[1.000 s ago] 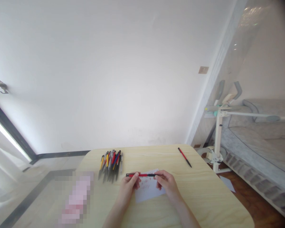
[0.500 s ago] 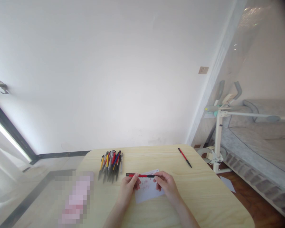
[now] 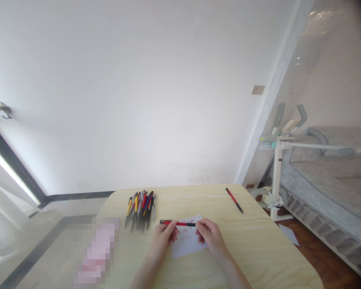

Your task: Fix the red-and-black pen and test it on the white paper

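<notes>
- Head view, lower centre of the frame: a slim red-and-black plastic pen (image 3: 183, 224) lies level between both hands, over the upper part of a white rectangular paper sheet (image 3: 186, 245) with red scribbles.
- The left hand (image 3: 165, 236) pinches its red barrel between thumb and fingers, the black end jutting out leftward.
- The right hand (image 3: 209, 233) has thumb and fingertips closed around the opposite black end.
- Left of centre, a bunch of red, yellow, blue, black and clear pens (image 3: 145, 205) lies side by side on the pale wood-grain bench (image 3: 258, 249).
- Toward the bench's upper right corner, a second red-and-black pen (image 3: 234, 200) lies slanted, well apart from the hands.
- Lower left: a pink pixelated patch (image 3: 98, 251), its contents unreadable.
</notes>
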`<state>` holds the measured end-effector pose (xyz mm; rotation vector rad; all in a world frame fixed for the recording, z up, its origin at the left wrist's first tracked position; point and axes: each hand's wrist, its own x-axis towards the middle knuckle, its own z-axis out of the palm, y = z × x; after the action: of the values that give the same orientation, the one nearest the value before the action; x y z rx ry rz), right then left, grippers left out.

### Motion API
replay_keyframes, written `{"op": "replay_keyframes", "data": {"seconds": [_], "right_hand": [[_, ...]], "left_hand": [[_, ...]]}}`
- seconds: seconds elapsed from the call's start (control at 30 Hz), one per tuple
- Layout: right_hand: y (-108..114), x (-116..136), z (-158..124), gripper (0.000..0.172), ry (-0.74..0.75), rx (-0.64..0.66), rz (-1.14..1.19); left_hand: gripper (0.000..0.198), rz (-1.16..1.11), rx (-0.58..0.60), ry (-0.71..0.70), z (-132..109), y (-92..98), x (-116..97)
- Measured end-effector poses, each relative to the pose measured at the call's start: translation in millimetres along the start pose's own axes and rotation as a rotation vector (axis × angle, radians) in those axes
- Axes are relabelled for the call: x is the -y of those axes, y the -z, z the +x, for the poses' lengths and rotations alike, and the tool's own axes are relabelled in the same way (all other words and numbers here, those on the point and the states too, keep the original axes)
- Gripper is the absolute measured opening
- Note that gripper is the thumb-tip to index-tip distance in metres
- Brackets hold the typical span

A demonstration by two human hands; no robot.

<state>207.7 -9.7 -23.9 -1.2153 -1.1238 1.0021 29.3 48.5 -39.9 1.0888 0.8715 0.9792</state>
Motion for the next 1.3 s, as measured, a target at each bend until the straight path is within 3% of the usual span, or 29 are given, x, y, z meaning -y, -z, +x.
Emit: {"op": "replay_keyframes", "data": {"seconds": [0.4, 0.67, 0.8, 0.97, 1.3], "right_hand": [[-1.5, -1.1, -1.5, 0.033, -0.007, 0.008, -0.011], [-2.0, -7.4, -0.5, 0.04, -0.046, -0.013, -0.044], [-1.6, -6.2, -0.1, 0.03, -0.002, 0.009, -0.023], [-1.9, -9.6, 1.1, 0.028, 0.083, -0.059, -0.08], [-1.8, 2.0, -0.6, 0.019, 0.152, 0.009, -0.19]], "left_hand": [[0.035, -0.012, 0.023, 0.017, -0.9, 0.1, -1.7], [0.03, -0.146, 0.029, 0.022, -2.8, -0.4, -1.3], [0.027, -0.205, 0.012, 0.019, -2.6, -1.6, -1.4], [0.029, -0.181, 0.025, 0.019, -0.8, 0.0, 0.5], [0.035, -0.031, 0.046, 0.028, -2.6, -0.6, -3.0]]}}
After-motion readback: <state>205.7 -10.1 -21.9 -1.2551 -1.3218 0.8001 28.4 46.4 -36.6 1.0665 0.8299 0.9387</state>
